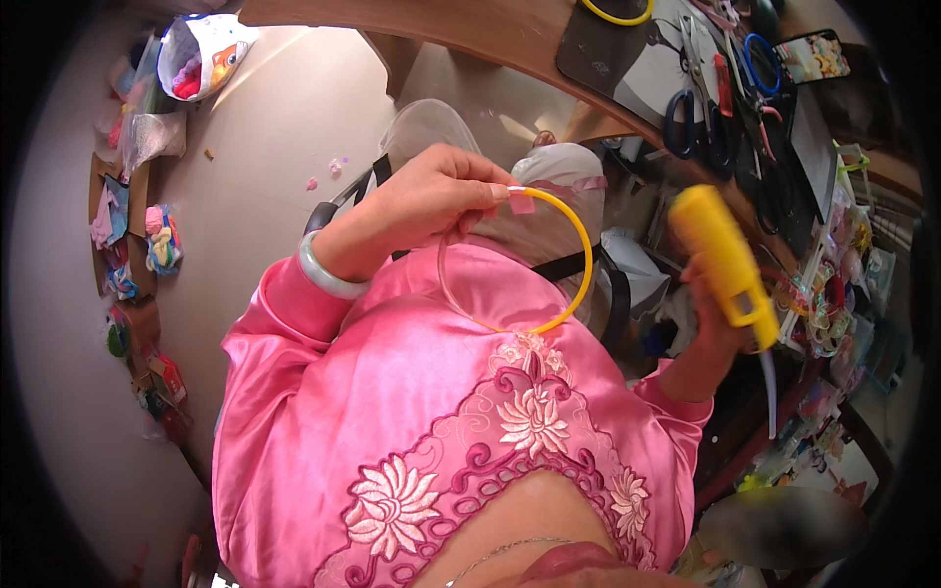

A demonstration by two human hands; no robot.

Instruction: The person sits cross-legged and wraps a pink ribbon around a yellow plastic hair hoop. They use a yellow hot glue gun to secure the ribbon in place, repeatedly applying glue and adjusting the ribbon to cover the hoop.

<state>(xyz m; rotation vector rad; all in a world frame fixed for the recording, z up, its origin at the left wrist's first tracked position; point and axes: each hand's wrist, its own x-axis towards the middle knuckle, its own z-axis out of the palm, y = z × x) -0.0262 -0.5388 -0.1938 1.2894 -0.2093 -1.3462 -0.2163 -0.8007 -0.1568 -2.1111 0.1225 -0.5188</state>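
Observation:
My left hand pinches a thin hoop between thumb and fingers above my lap. The hoop is yellow along its right side and pale and translucent along its left. At the pinch there is a white section, and a small pink piece hangs beside it. Off to the right, my right hand grips a yellow hot glue gun, blurred by motion. A translucent glue stick sticks out of its rear end. The gun is apart from the hoop. Some fingers of the right hand are hidden behind the gun.
On the wooden desk lie another yellow hoop, dark-handled scissors, a blue ring and a phone. A printed bin stands on the floor at upper left. Bagged craft supplies line the left.

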